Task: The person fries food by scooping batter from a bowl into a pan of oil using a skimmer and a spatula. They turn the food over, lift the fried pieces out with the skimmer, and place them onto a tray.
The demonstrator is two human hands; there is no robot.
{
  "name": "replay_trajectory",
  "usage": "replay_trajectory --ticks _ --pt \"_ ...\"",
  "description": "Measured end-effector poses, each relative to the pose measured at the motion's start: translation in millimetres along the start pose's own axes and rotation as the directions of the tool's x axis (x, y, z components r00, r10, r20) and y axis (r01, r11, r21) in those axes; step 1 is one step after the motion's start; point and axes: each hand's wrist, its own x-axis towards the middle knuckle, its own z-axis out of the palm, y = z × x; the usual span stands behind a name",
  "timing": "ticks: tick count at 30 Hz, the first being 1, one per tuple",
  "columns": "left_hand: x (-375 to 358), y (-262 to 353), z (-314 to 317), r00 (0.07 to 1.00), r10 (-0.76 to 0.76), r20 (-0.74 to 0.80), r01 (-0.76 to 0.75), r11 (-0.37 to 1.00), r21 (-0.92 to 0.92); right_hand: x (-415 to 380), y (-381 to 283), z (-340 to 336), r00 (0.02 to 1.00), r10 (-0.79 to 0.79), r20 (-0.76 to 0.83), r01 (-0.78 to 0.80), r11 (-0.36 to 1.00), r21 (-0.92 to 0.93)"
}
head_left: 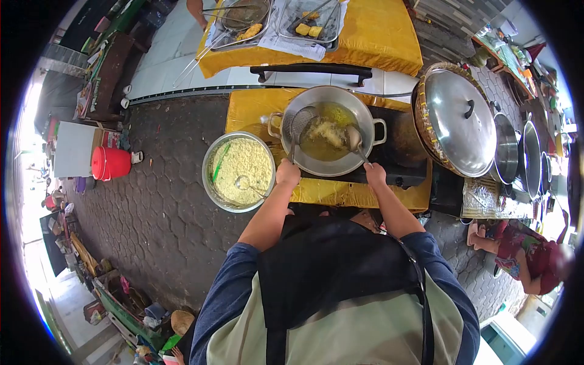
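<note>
My left hand [288, 173] is closed around the handle of a perforated skimmer [302, 119], whose round head leans inside the left part of a two-handled metal pot [316, 97]. A ladle [353, 137] is gripped in my right hand [375, 174], its bowl over the right part of the same pot. Between the two tools, pale frying food [327, 130] lies in yellowish oil [319, 151]. To the left stands a metal basin [209, 190] of pale, shredded-looking mixture [249, 159]. A ladle [243, 182] and a green-handled utensil [221, 162] rest in it.
Trays with fried pieces [309, 30] and tongs sit on the yellow-covered table [377, 36] ahead. A large lidded pot [456, 118] stands close on the right, with several pans beyond. A red bucket [111, 163] is far left. Another person [529, 258] is at the right.
</note>
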Motion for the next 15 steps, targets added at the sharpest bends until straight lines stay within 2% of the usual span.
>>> replay_trajectory --ticks 1,2,3,4,6,7,8,9,11,12,13,14,15 --pt "0 -1 2 0.999 0.014 0.031 -0.014 1.0 -0.005 0 1 2 1.0 0.003 0.0 -0.003 1.0 -0.001" --pt "0 -1 4 0.998 0.029 0.061 -0.028 1.0 -0.011 1 1 5 0.965 0.182 0.187 -0.223 0.946 0.234" --pt "4 -4 10 0.997 0.029 0.064 -0.029 1.0 -0.011 -1 -3 6 0.868 0.294 0.401 -0.456 0.792 0.405" --pt "8 -7 16 0.995 0.043 0.086 -0.04 0.999 -0.036 -7 -5 9 0.851 0.296 0.434 -0.509 0.669 0.542" --pt "8 -10 22 0.992 0.056 0.112 -0.049 0.997 -0.061 -11 -7 12 0.848 0.29 0.443 -0.508 0.683 0.524" --pt "6 -10 22 0.968 -0.018 0.251 0.088 0.959 -0.271 -12 -7 13 0.847 0.28 0.452 -0.503 0.698 0.51" --pt "5 -9 21 0.916 -0.056 0.397 0.245 0.862 -0.444 -13 -6 14 0.847 0.282 0.45 -0.503 0.698 0.51" --pt "4 -9 21 0.915 -0.054 0.399 0.245 0.862 -0.444 -16 -6 13 0.863 0.257 0.436 -0.467 0.737 0.489" --pt "2 -8 21 0.816 -0.098 0.57 0.465 0.697 -0.546 -20 -7 11 0.877 0.236 0.418 -0.43 0.773 0.466" --pt "2 -11 23 0.813 -0.094 0.575 0.466 0.697 -0.545 -23 -8 9 0.909 0.219 0.356 -0.363 0.834 0.415" --pt "3 -15 23 0.757 -0.055 0.651 0.537 0.62 -0.572 -25 -9 7 0.936 0.194 0.294 -0.295 0.888 0.354" --pt "4 -19 25 0.697 -0.006 0.717 0.607 0.538 -0.585 -27 -10 5 0.936 0.197 0.291 -0.296 0.889 0.35" --pt "2 -21 26 0.694 -0.004 0.72 0.609 0.536 -0.584 -30 -14 2 0.961 0.173 0.215 -0.233 0.926 0.295"
